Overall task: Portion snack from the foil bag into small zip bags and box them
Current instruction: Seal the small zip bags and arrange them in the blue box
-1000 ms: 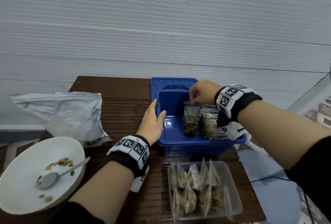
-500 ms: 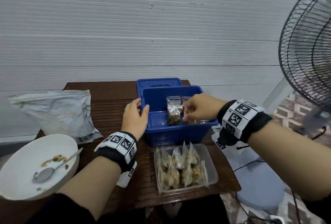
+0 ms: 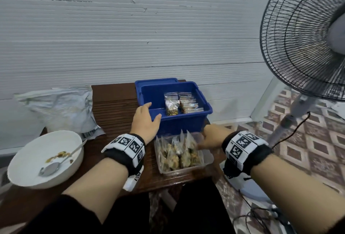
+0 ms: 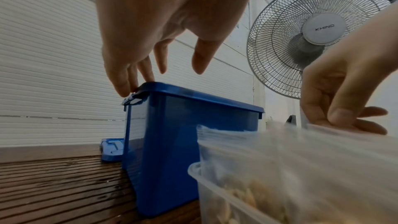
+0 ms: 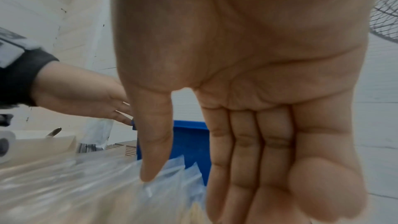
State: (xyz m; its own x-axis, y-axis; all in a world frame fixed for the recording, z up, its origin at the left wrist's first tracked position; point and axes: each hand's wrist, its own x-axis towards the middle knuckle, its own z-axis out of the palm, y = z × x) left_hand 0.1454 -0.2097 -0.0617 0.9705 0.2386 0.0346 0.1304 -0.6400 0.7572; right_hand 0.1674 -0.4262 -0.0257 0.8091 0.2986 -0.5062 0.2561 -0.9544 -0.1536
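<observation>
A blue box (image 3: 183,124) stands at the back of the wooden table with filled zip bags (image 3: 171,105) upright inside. My left hand (image 3: 145,119) rests on its left rim, and its straight fingers (image 4: 129,81) touch the blue box's (image 4: 183,142) corner. In front, a clear tub (image 3: 207,161) holds several filled zip bags (image 3: 177,154). My right hand (image 3: 210,138) reaches over the tub's right side, fingers extended and holding nothing. In the right wrist view my right hand (image 5: 215,168) hovers with the thumb at the zip bags' (image 5: 170,173) tops. The foil bag (image 3: 59,106) lies far left.
A white bowl (image 3: 28,159) with a spoon (image 3: 54,164) and a few snack crumbs sits at the front left. The box's blue lid (image 3: 156,81) lies behind the box. A standing fan (image 3: 306,46) is close on the right, its cable on the tiled floor.
My right hand has let go of the zip bag in the blue box and moved back to the clear tub. The left hand stays on the box rim. The view has pulled back.
</observation>
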